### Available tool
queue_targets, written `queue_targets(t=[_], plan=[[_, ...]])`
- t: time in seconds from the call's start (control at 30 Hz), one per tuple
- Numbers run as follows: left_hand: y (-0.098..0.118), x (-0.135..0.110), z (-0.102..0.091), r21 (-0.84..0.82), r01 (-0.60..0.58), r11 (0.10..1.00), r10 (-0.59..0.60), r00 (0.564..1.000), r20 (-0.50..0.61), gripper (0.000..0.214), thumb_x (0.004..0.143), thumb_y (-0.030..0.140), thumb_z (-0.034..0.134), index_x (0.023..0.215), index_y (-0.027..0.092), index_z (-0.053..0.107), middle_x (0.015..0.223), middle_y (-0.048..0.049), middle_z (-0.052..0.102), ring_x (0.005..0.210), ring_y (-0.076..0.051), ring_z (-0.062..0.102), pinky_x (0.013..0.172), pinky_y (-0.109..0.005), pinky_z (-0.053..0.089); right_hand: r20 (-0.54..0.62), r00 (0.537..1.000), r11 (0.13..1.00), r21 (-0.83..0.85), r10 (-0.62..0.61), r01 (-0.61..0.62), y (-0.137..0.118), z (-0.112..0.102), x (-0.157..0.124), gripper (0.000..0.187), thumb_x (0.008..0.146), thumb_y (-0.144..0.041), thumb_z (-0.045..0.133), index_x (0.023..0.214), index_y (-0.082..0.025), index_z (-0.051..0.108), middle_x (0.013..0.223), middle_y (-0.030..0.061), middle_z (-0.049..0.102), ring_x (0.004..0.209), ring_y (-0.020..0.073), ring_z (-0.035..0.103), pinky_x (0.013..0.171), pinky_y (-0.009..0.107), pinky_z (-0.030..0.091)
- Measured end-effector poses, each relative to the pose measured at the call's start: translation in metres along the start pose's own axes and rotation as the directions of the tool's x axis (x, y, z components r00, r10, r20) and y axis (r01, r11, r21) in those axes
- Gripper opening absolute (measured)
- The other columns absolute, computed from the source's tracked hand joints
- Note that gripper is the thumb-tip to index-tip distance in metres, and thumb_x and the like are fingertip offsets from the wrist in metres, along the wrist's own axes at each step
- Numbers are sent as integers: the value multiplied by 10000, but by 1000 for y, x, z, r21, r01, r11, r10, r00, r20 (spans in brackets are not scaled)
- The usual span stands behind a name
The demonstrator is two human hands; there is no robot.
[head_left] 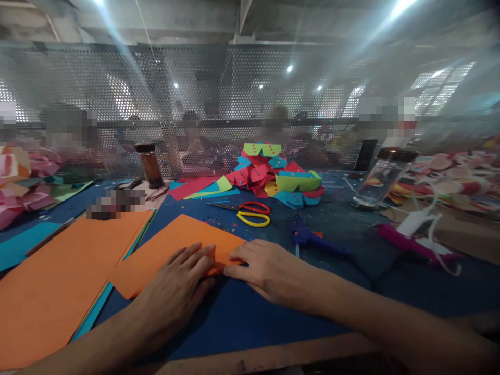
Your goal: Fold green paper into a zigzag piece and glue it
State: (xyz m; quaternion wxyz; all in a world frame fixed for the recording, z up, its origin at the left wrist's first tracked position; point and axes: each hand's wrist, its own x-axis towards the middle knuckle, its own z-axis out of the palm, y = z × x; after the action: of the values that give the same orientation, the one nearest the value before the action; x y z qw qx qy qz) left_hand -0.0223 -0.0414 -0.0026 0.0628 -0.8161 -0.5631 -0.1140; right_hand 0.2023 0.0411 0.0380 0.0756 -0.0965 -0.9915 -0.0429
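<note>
An orange paper sheet (172, 245) lies on the dark blue table (242, 312) in front of me. My left hand (175, 286) rests flat on its near right corner, fingers stretched out. My right hand (265, 268) lies beside it, fingers pressed down on the same edge of the sheet, where the paper looks folded over. Neither hand grips anything.
A stack of orange and teal sheets (54, 281) lies at left. Red-and-yellow scissors (250, 212), a blue glue gun (308, 237), a heap of folded coloured papers (273, 174), a brown jar (150, 164) and a clear jar (380, 177) stand beyond. A perforated metal screen (234, 94) backs the table, with people behind it.
</note>
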Motion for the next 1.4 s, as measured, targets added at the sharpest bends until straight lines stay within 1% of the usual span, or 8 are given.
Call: queue_targets(t=[0.2,0.37,0.5,0.73,0.93,1.1,1.27,1.4], plan=[[4,2,-9,-112,-12,994,11,1000,-10,299,1004,256,401,1267,199,531,1346,-80,600,1271,-262,510,1050,-478,445,0,1000,999,-39,-8,8,-1,1,0,340,944,-143,485,1260,-216,589,1075,96,642,986,217,567,832,354,438],[10,2,-19,-162,17,987,-11,999,36,197,981,177,418,1040,187,605,1123,-85,637,1009,-241,607,873,-434,537,1,1000,998,-63,5,-5,-3,3,-1,338,945,-130,472,1255,-199,587,1074,107,636,1028,227,564,869,367,436],[8,0,-20,-145,-29,989,37,998,57,229,992,198,393,1097,205,597,1085,-81,624,958,-233,609,824,-412,549,11,1000,999,-48,9,-8,-4,3,-2,344,944,-123,474,1262,-197,582,1093,105,632,1036,230,564,864,366,445],[4,-3,-19,-117,-108,987,115,992,55,213,977,230,450,1134,244,594,1170,-76,604,1029,-254,590,829,-425,554,27,999,1000,1,23,-23,-2,-1,-1,357,945,-134,483,1276,-207,596,1140,110,627,1044,229,565,870,374,446],[2,-5,-18,-114,-115,987,123,991,62,240,961,223,485,1180,263,575,1196,-75,598,1050,-260,588,826,-432,562,-14,990,979,146,144,-140,-4,-4,5,225,959,-239,519,1096,-227,698,1079,73,640,996,195,575,899,362,403],[3,-4,-18,-117,-95,989,106,990,93,244,969,233,470,1184,257,583,1181,-77,594,1044,-258,594,845,-446,562,0,950,928,215,311,-304,-5,-1,21,156,920,-258,568,847,-180,682,908,46,645,884,182,574,800,325,387],[5,-3,-21,-107,-101,989,115,984,135,220,972,247,472,1139,252,616,1179,-77,593,1046,-262,591,851,-447,560,10,909,877,257,416,-405,-4,8,36,41,828,-217,616,808,-184,629,933,34,649,932,205,549,800,341,351],[6,-2,-23,-88,-110,990,122,983,137,222,960,231,500,1147,247,619,1163,-80,596,1043,-257,591,861,-431,556,45,908,864,290,417,-411,-2,11,38,27,769,-204,622,772,-187,602,911,22,644,931,210,528,836,360,337]])
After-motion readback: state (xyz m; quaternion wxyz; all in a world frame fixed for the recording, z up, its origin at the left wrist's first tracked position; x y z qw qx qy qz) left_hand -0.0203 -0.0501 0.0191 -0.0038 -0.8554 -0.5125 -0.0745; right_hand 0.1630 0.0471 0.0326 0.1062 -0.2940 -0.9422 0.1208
